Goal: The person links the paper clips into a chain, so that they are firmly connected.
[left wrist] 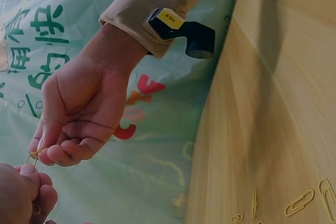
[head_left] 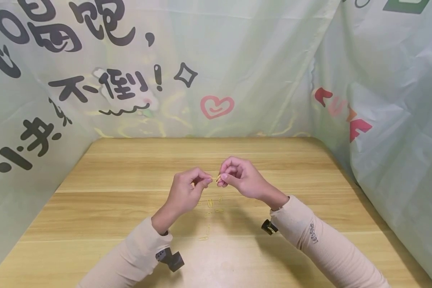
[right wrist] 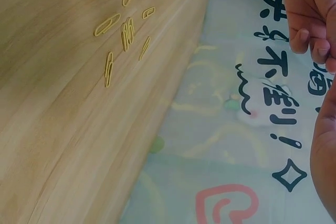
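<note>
My left hand (head_left: 188, 191) pinches a yellow wire paper clip (left wrist: 31, 159) between thumb and fingers, raised over the table. Facing it, my right hand (head_left: 246, 179) grips yellow clip wire (head_left: 218, 178) at its fingertips. The wires meet in the small gap between the two hands; I cannot tell whether they are one clip or two linked. In the left wrist view, part of a loop pokes out below the left fingers (left wrist: 46, 195). Both hands show only partly at the right edge of the right wrist view, their fingertips cut off or hidden.
Several loose yellow paper clips (right wrist: 127, 34) lie scattered on the wooden table (head_left: 111, 208), below and nearer than the hands. A printed cloth (head_left: 259, 72) hangs behind the table and along its sides. Black wrist cameras (head_left: 171, 259) sit on the sleeves.
</note>
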Tool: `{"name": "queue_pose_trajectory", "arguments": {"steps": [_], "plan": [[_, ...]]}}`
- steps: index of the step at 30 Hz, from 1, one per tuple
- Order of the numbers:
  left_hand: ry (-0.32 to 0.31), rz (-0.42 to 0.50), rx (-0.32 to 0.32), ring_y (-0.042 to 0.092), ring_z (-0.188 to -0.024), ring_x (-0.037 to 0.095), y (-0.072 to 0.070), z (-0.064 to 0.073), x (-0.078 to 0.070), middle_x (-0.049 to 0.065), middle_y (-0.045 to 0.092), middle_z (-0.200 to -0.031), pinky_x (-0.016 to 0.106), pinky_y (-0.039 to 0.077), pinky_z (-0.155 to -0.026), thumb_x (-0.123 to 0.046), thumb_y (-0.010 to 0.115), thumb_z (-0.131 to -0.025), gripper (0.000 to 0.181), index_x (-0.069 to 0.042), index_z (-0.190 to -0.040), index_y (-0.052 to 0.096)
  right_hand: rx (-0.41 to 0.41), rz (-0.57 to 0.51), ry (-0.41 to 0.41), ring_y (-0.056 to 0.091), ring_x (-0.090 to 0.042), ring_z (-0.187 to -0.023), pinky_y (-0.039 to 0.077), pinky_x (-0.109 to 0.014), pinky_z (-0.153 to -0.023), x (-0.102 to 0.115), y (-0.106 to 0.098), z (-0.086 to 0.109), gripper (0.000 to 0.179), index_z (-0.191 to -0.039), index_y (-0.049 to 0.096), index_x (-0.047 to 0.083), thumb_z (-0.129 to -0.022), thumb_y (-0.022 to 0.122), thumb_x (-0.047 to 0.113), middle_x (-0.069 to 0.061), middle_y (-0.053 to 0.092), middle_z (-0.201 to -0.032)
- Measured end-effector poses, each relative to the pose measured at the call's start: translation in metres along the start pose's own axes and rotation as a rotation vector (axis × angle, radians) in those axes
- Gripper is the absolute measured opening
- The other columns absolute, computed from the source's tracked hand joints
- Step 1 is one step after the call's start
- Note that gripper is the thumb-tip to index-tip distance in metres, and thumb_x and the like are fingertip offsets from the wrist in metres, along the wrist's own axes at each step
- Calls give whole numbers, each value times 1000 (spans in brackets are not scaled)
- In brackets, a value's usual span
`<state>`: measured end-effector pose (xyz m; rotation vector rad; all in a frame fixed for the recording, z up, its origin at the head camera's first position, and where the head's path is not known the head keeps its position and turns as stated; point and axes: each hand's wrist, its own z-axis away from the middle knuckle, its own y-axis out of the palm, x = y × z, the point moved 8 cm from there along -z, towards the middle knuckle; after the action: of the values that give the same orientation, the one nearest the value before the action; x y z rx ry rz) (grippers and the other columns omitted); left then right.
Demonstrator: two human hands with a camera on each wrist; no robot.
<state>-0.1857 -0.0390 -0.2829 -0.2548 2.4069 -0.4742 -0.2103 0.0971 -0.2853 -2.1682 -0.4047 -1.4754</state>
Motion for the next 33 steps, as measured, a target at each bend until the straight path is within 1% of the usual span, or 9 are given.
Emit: {"name": "queue_pose_trajectory", "arguments": {"steps": [4, 10, 15, 19, 21, 24, 29, 31, 33], "plan": [[37, -15, -11, 49, -53, 9, 0, 0, -2, 6, 67, -70, 25, 40, -44, 8, 71, -82, 11, -2, -81, 66, 3, -2, -4, 66, -16, -75, 56, -32, -73, 1, 1, 0, 5, -95, 52, -10, -91, 51, -14, -20, 64, -81], [107, -41, -55, 49, -53, 10, -2, 0, -8, 6, 64, -66, 21, 40, -47, 9, 72, -79, 12, -2, -80, 65, -6, 20, -15, 66, -16, -74, 56, -32, -71, 3, 2, 0, 5, -94, 52, -10, -91, 51, -14, -20, 65, -80], [162, -67, -96, 50, -53, 12, -3, 1, -12, 5, 64, -66, 19, 39, -48, 9, 74, -77, 15, -2, -78, 64, -16, 76, -37, 67, -25, -72, 57, -34, -69, 4, 4, 0, 6, -92, 54, -9, -90, 53, -14, -16, 65, -78], [175, -79, -112, 53, -54, 13, -3, 1, -13, 4, 63, -65, 19, 41, -49, 9, 74, -76, 14, -1, -77, 64, -10, 102, -58, 67, -29, -72, 57, -35, -68, 4, 6, 1, 6, -92, 55, -8, -90, 54, -14, -15, 66, -77], [166, -72, -107, 55, -54, 13, -3, 1, -12, 5, 63, -64, 19, 42, -50, 9, 74, -77, 14, -1, -78, 64, -11, 104, -60, 67, -30, -71, 57, -36, -68, 4, 6, 1, 7, -92, 55, -8, -90, 54, -14, -14, 67, -77], [136, -56, -89, 58, -54, 14, -2, 0, -9, 6, 64, -65, 20, 42, -48, 8, 73, -78, 13, -1, -78, 63, -7, 111, -45, 67, -29, -71, 57, -35, -67, 2, 7, 1, 8, -92, 55, -7, -90, 54, -14, -14, 67, -77], [44, -13, -55, 61, -55, 12, -1, 0, -1, 7, 67, -66, 21, 42, -45, 7, 72, -81, 12, -1, -78, 64, 10, 113, 18, 67, -21, -72, 57, -35, -69, -3, 10, -1, 6, -95, 55, -7, -91, 55, -12, -15, 67, -79], [11, 2, -52, 61, -54, 12, -1, 0, 1, 7, 67, -67, 22, 43, -45, 6, 72, -82, 11, -1, -79, 64, -6, 98, 45, 66, -19, -74, 56, -33, -71, -4, 10, -1, 7, -98, 53, -8, -92, 55, -10, -16, 67, -81], [-14, 6, -56, 60, -54, 11, -1, 0, 3, 7, 68, -68, 22, 43, -44, 5, 72, -82, 10, -1, -79, 65, -32, 74, 66, 66, -19, -76, 55, -32, -73, -4, 8, 0, 11, -102, 50, -8, -92, 56, -9, -17, 67, -84]]}}
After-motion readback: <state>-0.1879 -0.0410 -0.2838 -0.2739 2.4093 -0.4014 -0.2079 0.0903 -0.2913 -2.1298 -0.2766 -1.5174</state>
